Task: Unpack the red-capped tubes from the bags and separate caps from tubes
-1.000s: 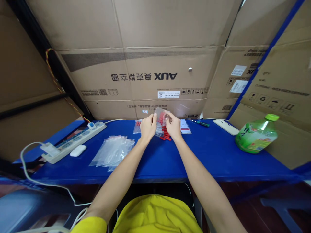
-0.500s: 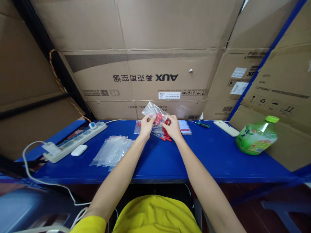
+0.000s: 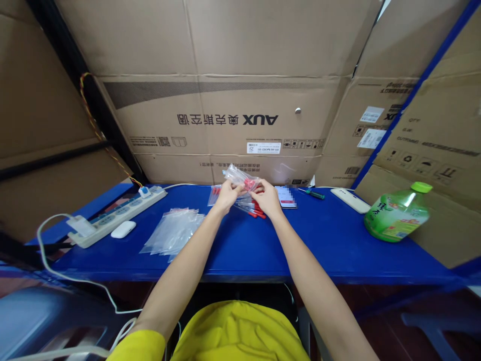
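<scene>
Clear plastic bag (image 3: 236,174) (red pieces (image 3: 249,184) inside) is pinched by left hand (image 3: 226,195) and right hand (image 3: 268,196), tipped lower than before.

- Likely a makeshift workshop booth
- Printed cardboard (image 3: 240,45) serving as wall, twelve o'clock
- Blue worktable (image 3: 244,250), six o'clock
- Screwdriver (image 3: 313,193), three o'clock
- Power strip (image 3: 121,217), nine o'clock
</scene>
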The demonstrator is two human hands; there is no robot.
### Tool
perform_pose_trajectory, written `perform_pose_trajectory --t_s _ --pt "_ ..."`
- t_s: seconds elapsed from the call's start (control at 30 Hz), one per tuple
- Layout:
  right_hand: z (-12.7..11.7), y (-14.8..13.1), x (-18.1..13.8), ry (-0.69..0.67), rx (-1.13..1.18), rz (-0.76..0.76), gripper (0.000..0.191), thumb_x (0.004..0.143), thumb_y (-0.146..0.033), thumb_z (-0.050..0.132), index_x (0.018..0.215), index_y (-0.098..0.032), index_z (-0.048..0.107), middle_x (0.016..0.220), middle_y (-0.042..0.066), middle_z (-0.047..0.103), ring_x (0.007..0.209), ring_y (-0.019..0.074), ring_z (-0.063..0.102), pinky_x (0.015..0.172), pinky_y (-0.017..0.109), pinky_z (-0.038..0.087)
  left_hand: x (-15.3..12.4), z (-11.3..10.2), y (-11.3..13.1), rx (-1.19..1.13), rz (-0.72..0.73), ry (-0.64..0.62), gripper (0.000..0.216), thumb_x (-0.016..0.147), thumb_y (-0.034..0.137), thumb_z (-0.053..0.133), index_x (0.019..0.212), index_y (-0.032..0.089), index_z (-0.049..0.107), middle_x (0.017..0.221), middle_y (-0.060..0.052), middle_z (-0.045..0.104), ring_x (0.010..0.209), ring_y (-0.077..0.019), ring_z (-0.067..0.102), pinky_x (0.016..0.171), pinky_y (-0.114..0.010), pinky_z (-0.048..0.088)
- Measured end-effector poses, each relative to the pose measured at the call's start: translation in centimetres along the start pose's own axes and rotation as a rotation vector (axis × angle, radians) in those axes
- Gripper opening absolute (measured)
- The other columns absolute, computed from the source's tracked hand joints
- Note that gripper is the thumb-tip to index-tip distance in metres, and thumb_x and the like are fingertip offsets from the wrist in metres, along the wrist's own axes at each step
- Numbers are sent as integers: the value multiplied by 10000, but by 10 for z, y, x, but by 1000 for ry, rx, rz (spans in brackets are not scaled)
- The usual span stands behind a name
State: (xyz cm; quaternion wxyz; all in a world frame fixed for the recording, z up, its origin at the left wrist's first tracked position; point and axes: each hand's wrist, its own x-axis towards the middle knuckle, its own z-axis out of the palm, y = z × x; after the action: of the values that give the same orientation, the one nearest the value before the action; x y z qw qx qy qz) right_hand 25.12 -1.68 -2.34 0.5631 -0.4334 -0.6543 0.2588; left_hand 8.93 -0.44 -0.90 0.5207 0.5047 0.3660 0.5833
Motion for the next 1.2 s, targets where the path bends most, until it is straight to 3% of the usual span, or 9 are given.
perform_pose_trajectory --t_s 0.13,0.27,0.37,0.5,0.63,0.77,0.93,1.07,1.2 --pt "0 0 0 18 63 14 340 730 -273 744 1066 -250 690 868 -1 723 713 166 656 678 283 546 0 -2 2 -65 -27 -46 313 798 121 795 1065 137 634 1045 -97 746 999 -205 732 1060 -479 557" --pt "1 -2 1 24 195 46 443 711 -293 760 1145 -268 674 1069 23 750 773 162 662 715 293 561 -3 -1 6 -63 16 -59 352 772 215 848 1071 149 674 1087 -97 755 978 -201 734 1011 -445 587" --pt "1 -6 2 13 331 88 512 668 -314 806 1158 -251 673 1163 49 744 869 178 685 814 321 574 -3 -1 9 -1 23 -44 408 740 331 883 1052 137 706 1007 -93 768 879 -206 744 912 -429 624" --pt "1 -11 1 -45 431 140 534 592 -324 884 1075 -238 671 1126 58 749 1032 219 701 931 349 568 -3 0 8 67 35 22 454 686 415 911 972 125 711 868 -86 770 858 -249 753 840 -435 637" --pt "1 -9 -1 -91 388 145 454 652 -360 852 1026 -246 620 1050 30 735 938 193 709 770 291 586 -3 2 3 50 62 40 427 703 397 904 941 129 672 874 -77 772 906 -249 754 891 -445 628" --pt "-1 -1 -1 -79 305 110 400 733 -373 775 1068 -257 589 1029 11 706 792 159 680 640 268 574 -2 1 1 -39 26 -89 399 762 284 876 1061 128 664 1003 -98 779 999 -226 746 1013 -458 587" --pt "-3 4 3 -92 304 50 432 728 -362 773 1096 -260 571 1038 11 709 867 179 700 745 303 595 1 -2 -2 -39 37 -113 444 737 206 895 1110 131 667 963 -87 790 995 -230 757 1059 -495 562" --pt "-1 4 3 -125 305 17 451 728 -362 794 1106 -248 577 1043 32 731 975 204 716 874 338 583 6 -7 -4 53 -8 -26 302 721 254 904 909 115 713 779 -75 771 837 -250 775 938 -468 622" --pt "5 5 2 -114 257 -32 418 759 -371 774 1116 -245 597 1108 45 737 1008 207 716 916 339 574 7 -10 -4 45 -24 60 203 770 254 862 810 115 719 748 -71 762 748 -218 764 914 -435 630"
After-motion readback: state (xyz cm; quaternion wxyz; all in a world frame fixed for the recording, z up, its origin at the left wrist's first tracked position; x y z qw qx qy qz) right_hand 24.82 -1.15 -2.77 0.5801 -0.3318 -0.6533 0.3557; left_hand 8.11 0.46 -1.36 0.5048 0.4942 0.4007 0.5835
